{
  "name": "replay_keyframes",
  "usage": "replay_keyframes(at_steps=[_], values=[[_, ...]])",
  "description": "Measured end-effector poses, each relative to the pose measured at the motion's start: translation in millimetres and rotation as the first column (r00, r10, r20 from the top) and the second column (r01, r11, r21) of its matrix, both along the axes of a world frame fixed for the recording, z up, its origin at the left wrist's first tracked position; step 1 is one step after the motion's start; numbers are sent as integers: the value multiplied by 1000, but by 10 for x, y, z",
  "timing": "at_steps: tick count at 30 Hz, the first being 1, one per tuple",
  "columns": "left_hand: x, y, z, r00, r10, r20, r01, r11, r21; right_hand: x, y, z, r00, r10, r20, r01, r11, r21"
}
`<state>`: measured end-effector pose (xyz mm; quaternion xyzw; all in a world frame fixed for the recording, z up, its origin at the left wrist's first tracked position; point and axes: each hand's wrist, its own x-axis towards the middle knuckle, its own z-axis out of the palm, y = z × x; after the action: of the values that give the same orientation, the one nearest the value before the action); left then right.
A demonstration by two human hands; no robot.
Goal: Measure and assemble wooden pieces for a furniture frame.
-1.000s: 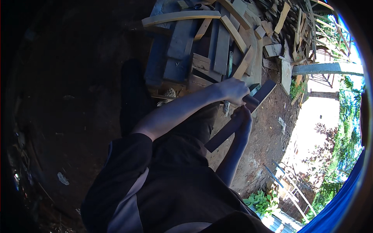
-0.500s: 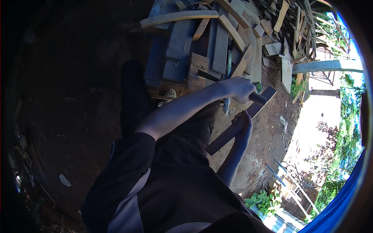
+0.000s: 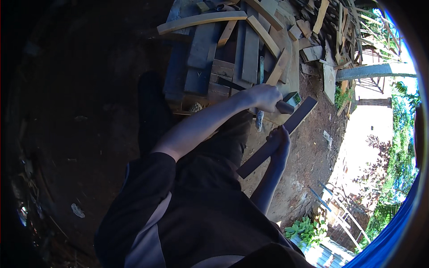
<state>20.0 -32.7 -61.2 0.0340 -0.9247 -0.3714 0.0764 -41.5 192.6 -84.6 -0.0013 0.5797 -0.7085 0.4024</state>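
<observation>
A: On my remote feed, what've the hands got?

B: I see the R hand (image 3: 280, 141) w/ fingers wrapped round a dark slat (image 3: 298, 118), approx mid-length. L hand (image 3: 267, 97) is in a fist round a dark handle (image 3: 285, 107), w/ only its rounded end showing past the fingers.

A: What's on the handle's other end?

B: Can't tell. I get a thin dark strip (image 3: 230, 83) past the L wrist, roughly in line, but the arm hides any join.

A: Ok, where's the slat rel. to the L fingers?

B: Off to their R & a bit nearer the body. Long axis runs diag., from a low end by the R thigh up & out to the R. Handle points at its upper half, more or less crosswise. I see a small gap btwn handle tip & slat edge; depth I can't judge. R hand's nearer, obv., it's touching.

A: Surroundings?

B: Slat's held in the air, this side of the bench (image 3: 196, 80) w/ its planks. Curved board (image 3: 203, 21) at the far end, small green box-like thing (image 3: 292, 98) just beyond the handle.
</observation>
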Motion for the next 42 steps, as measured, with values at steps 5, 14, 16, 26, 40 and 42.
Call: replay_keyframes(at_steps=[5,14,16,26,40,42], values=[[32,-56,-12,995,19,-96,-10,995,94,-28,-5,-30,999,-15,-31,16,999,30],[142,-115,185,985,14,-174,3,995,97,17,-134,15,999,-50,-21,49,997,-62],[206,-85,216,984,22,-179,-9,998,70,85,-166,107,998,-58,-10,57,990,-131],[281,106,161,976,-47,-212,41,999,-31,323,-446,439,923,-162,-349,119,983,-142],[1326,-369,-355,839,489,-239,-543,779,-314,463,-498,512,895,-218,-389,145,967,-210],[1439,-365,-466,833,502,-231,-552,777,-302,548,-497,599,886,-210,-412,141,971,-192]])
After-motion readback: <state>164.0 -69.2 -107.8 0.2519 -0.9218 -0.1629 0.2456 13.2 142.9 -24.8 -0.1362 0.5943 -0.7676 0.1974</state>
